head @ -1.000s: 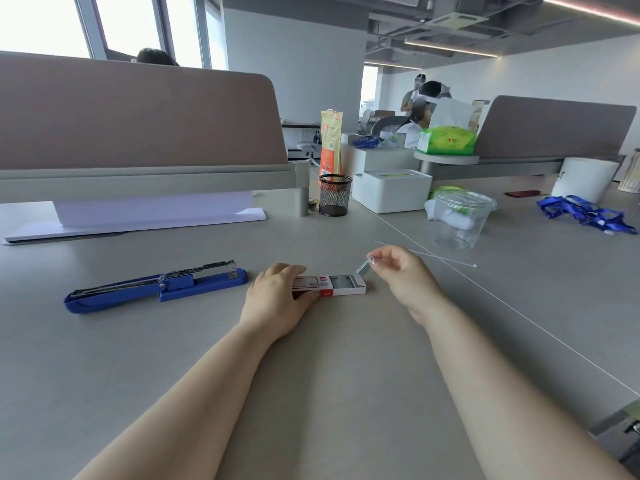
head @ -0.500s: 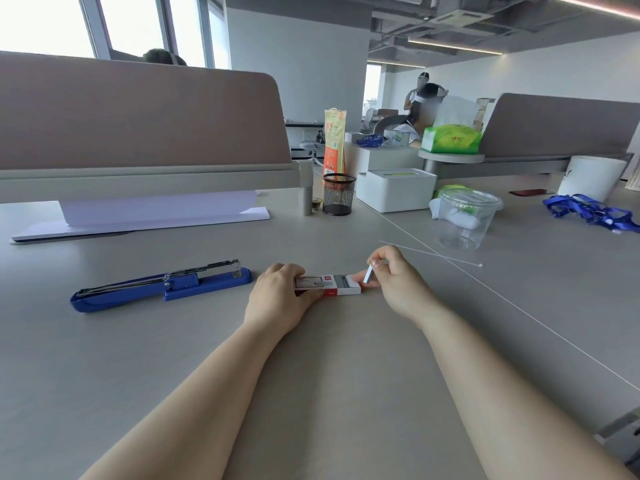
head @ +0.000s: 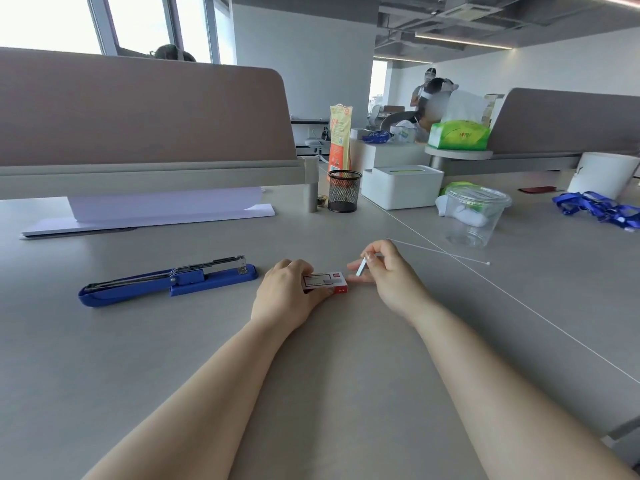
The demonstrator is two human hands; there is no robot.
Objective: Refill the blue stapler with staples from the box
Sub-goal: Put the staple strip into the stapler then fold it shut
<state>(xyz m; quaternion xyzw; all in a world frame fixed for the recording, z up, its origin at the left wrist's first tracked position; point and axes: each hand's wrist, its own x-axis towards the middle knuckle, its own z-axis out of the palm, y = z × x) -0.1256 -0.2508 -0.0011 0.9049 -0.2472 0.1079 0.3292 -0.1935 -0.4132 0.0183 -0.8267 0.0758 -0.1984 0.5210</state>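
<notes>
The blue stapler (head: pixel 166 284) lies opened flat on the grey desk, left of my hands, its metal staple channel facing up. My left hand (head: pixel 287 294) grips the small red and white staple box (head: pixel 325 282) on the desk. Just right of the box, my right hand (head: pixel 388 271) pinches a short silver strip of staples (head: pixel 362 266) between thumb and forefinger, held tilted, while a lower finger touches the box's right end.
A black mesh pen cup (head: pixel 343 190) and a white box (head: pixel 401 186) stand behind. A clear plastic tub (head: pixel 474 216) and a thin white stick (head: pixel 440 251) lie to the right. White paper (head: pixel 162 211) rests under the desk divider. People sit far behind.
The box's tray has slid shut under my right hand's push. The staple strip stays pinched in my right hand, which came in against the box's right end.
</notes>
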